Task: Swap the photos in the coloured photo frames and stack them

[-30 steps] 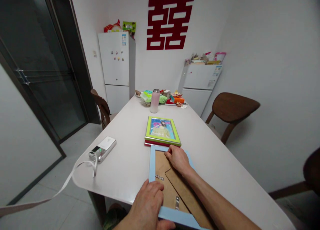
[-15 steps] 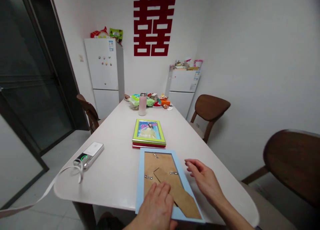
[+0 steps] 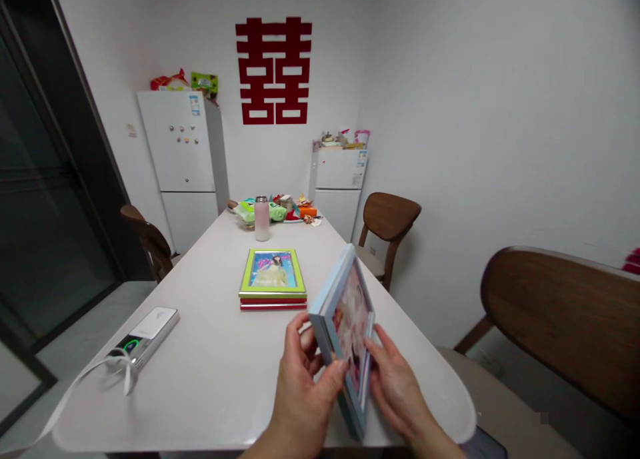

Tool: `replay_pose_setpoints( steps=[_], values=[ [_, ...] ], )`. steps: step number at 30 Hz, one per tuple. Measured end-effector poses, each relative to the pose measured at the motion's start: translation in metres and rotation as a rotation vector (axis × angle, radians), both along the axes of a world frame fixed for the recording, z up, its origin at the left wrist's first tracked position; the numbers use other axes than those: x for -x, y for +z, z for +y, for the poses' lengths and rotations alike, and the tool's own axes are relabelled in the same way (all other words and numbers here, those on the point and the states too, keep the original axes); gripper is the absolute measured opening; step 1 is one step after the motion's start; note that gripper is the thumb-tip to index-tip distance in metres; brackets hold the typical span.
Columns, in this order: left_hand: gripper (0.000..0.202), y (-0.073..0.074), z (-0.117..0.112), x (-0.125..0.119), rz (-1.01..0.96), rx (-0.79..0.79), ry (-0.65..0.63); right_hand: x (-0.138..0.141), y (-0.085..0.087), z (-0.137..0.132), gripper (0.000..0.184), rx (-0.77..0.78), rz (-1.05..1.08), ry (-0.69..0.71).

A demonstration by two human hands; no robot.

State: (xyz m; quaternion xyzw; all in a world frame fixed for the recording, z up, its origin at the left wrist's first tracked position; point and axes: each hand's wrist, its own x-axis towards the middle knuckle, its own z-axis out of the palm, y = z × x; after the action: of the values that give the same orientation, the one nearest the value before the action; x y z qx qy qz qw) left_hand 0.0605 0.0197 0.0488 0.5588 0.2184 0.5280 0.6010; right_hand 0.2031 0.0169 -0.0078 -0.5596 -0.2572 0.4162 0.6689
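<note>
A light blue picture frame (image 3: 345,326) stands tilted on edge above the near part of the table, its picture side turned to the right. My left hand (image 3: 307,379) grips its left edge, thumb on the front rim and fingers behind. On the other side, my right hand (image 3: 397,382) holds the right edge, its fingers partly hidden by the frame. Farther off lies a stack of picture frames (image 3: 273,292), a lime green one with a picture of a figure in a pale dress on top and red edges below.
A phone with a power bank and white cable (image 3: 145,339) lies at the left on the white table (image 3: 210,372). Behind the stack stands a pink bottle (image 3: 261,219), with snack bags (image 3: 243,211) beyond. Wooden chairs (image 3: 393,219) flank the table.
The blue frame has been lifted from lying back side up and turned onto its edge. My right hand, free before, now holds it too. The view has tilted up and shifted right.
</note>
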Motion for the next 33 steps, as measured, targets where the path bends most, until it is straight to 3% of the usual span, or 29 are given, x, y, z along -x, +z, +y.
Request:
replay_pose_setpoints(
  steps=[2,4,8,12,19,24,29,33],
  values=[
    [0.051,-0.008,0.015,-0.007,0.07,0.026,-0.017,-0.042,-0.002,0.011,0.067,0.053,-0.096,-0.048],
    [0.046,-0.022,0.028,-0.017,0.23,0.057,-0.077,-0.083,-0.004,0.022,0.057,0.266,-0.6,-0.097],
    [0.053,-0.053,0.04,-0.041,0.524,0.105,-0.11,-0.136,-0.007,0.044,0.044,0.37,-0.837,-0.111],
    [0.047,-0.067,0.046,-0.051,0.642,0.033,-0.063,-0.146,-0.014,0.059,0.036,0.451,-1.04,-0.11],
    [0.032,-0.067,0.056,-0.047,0.774,-0.123,0.056,-0.141,-0.022,0.068,0.037,0.524,-1.304,-0.092],
    [0.044,-0.066,0.07,-0.018,0.697,-0.097,0.176,-0.114,-0.007,0.071,0.036,0.446,-1.472,-0.082],
    [0.042,-0.059,0.117,0.039,0.554,0.056,0.388,-0.027,0.006,0.097,0.036,0.128,-1.577,0.093],
    [0.025,-0.065,0.135,0.06,0.445,0.239,0.352,0.04,0.007,0.127,0.04,-0.038,-1.602,0.222]
  ],
)
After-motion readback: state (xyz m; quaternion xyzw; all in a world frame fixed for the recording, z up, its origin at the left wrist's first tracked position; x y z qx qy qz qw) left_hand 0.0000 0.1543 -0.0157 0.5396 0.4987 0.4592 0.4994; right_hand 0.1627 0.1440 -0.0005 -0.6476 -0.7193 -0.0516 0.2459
